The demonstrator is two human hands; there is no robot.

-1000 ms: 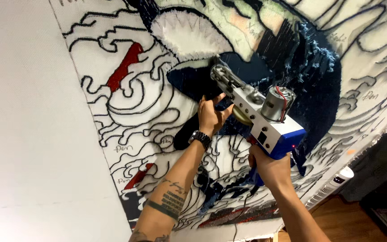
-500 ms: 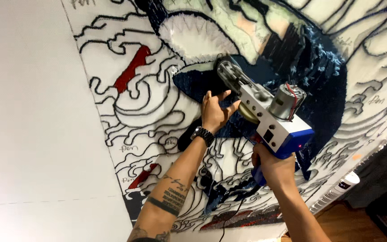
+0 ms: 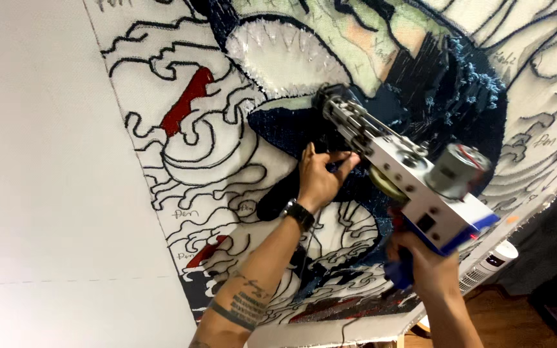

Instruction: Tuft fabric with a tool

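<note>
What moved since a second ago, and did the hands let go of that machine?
Nothing was let go. The tufting gun and both hands slid a little up and to the right across the cloth, deeper into the dark blue patch. The left hand keeps steadying the front, and the right hand keeps gripping the blue handle. The red patches and black outlines look the same.

Stretched tufting cloth upright: black-outlined wave design, red patch, dark blue tufted area (partly filled).
</note>
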